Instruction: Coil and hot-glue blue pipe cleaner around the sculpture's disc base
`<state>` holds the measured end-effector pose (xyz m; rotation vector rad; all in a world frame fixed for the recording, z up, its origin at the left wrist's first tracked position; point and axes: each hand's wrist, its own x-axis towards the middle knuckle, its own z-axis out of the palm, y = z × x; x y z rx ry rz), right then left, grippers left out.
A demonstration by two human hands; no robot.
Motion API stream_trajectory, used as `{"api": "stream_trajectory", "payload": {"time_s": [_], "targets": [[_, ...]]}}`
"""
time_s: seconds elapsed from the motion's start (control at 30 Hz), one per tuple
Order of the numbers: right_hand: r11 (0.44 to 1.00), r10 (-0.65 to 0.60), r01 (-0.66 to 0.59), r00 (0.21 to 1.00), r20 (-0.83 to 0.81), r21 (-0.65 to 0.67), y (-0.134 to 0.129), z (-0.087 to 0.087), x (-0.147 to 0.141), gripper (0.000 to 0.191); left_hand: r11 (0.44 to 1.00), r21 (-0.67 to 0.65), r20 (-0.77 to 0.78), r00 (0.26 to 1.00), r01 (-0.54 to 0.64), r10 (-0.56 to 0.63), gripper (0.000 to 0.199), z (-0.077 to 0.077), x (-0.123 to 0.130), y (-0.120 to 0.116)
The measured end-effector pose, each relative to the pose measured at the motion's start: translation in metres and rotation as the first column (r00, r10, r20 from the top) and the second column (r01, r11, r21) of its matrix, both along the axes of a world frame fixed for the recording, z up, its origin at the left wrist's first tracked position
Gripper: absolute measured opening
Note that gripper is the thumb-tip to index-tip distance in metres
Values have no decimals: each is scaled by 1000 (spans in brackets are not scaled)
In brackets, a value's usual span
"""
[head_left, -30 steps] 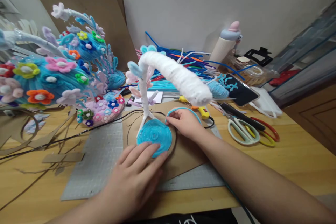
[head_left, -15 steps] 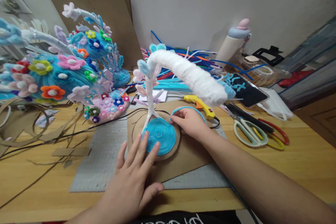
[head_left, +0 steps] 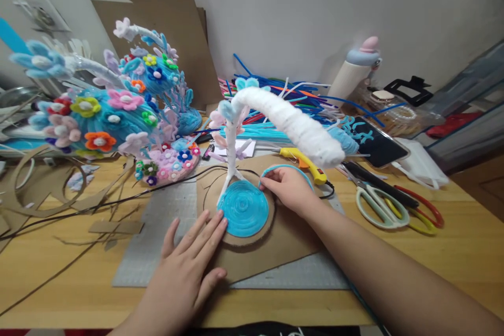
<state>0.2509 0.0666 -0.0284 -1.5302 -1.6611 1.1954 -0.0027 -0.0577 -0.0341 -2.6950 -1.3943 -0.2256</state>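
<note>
Strip is pinched in right grip; disc lies just left of that, its edge touched by spread left grip. Coiling step presumed; snug laying along disc's rim is called for.

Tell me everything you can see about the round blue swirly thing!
The blue swirl is a flat disc of bright blue, fuzzy-looking strands, coiled ring around ring. It lies flat on brown cardboard. A white forked stem stands at its far-left edge. The left hand seems to touch its left edge; near its far-right edge, the right hand pinches a blue strand.
</note>
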Motion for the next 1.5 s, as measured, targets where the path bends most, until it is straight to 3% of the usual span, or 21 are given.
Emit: {"api": "stream_trajectory", "payload": {"time_s": [0.1, 0.2, 0.27, 0.33, 0.43, 0.53, 0.67, 0.9, 1.0, 1.1, 1.2, 1.33, 1.5], "targets": [[1000, 0, 0, 1000, 6, 3, -1, 1, -1, 15, 993, -111, 59, 998, 41, -34, 67, 3, -2, 1], [1000, -15, 14, 1000, 22, 13, -1, -1, -1, 15, 966, -254, 275, 955, -40, 112, 53, 6, -2, 2], [999, -24, 23, 999, 40, 35, -1, -4, -1, 16, 927, -346, 461, 834, -146, 304, 48, 6, 0, 3], [998, -37, 33, 997, 62, 54, 0, -7, 0, 18, 862, -471, 586, 664, -188, 464, 51, 5, 3, 6], [997, -43, 38, 996, 79, 64, 1, -10, 1, 22, 763, -641, 653, 461, -84, 600, 60, 0, 8, 9], [997, -30, 24, 996, 85, 72, 2, -8, 1, 20, 720, -691, 689, 357, 63, 630, 67, -6, 10, 10], [997, -42, 34, 992, 117, 64, 2, -1, 1, 20, 708, -696, 707, 290, 124, 645, 69, -11, 10, 8], [996, -90, 90, 993, 72, 4, -11, 11, 1, 15, 743, -656, 745, 271, 132, 610, 72, -14, 16, 7], [987, -155, 154, 988, 3, -51, -25, 13, 0, 11, 743, -657, 735, 331, 130, 592, 78, -12, 15, 14], [968, -229, 216, 968, -101, -131, -42, 13, 0, 14, 730, -673, 682, 479, 117, 553, 78, -4, 12, 26], [940, -307, 263, 931, -197, -218, -58, 11, 0, 20, 775, -631, 620, 631, 47, 467, 76, 7, 14, 32], [898, -376, 276, 885, -273, -343, -75, 8, -2, 24, 852, -522, 457, 832, -35, 314, 108, 14, 22, 30], [860, -445, 286, 826, -346, -424, -93, 9, -11, 30, 886, -465, 334, 925, -4, 179, 130, 15, 23, 41]]}}
